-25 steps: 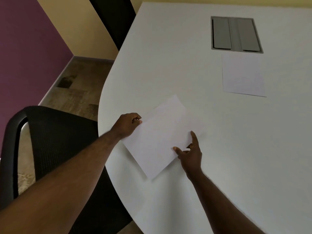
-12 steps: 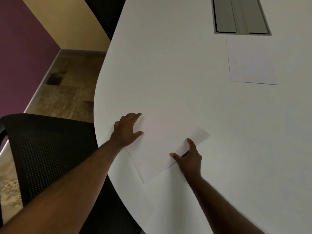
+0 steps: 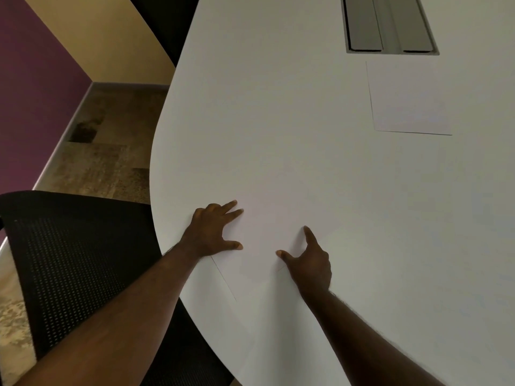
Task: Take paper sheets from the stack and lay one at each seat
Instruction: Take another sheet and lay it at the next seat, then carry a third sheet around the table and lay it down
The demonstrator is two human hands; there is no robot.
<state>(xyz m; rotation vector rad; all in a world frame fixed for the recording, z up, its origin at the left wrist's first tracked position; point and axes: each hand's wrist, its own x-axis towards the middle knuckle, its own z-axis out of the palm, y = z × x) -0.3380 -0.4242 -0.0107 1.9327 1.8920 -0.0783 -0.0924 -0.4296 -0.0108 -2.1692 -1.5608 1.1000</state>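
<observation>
Head view: sheet down flat on the table now, no longer lifted and tilted as a second ago; both hands lowered onto it. Left hand on the sheet's left margin, fingers straight and spread, thumb out, pressing rather than pinching. Right hand at the near right edge, forefinger and thumb stretched apart on the paper, the other fingers tucked under the palm, holding nothing as far as can be told. Sheet almost the same white as the tabletop, so only its near-left edge and near corner readable; far edge not discernible. Long axis apparently running diagonally, from near left up toward far right, skewed to the curved table edge. Lies directly under and between the fingertips, just inside the rim, in front of the black mesh chair. Left hand nearer the rim, right hand nearer the open tabletop. Plenty of bare surface ahead and to the right for sliding or squaring. Paper stack well apart at far right, just below the grey cable hatch. Probably a last straightening, then release and a reach back toward the stack.
</observation>
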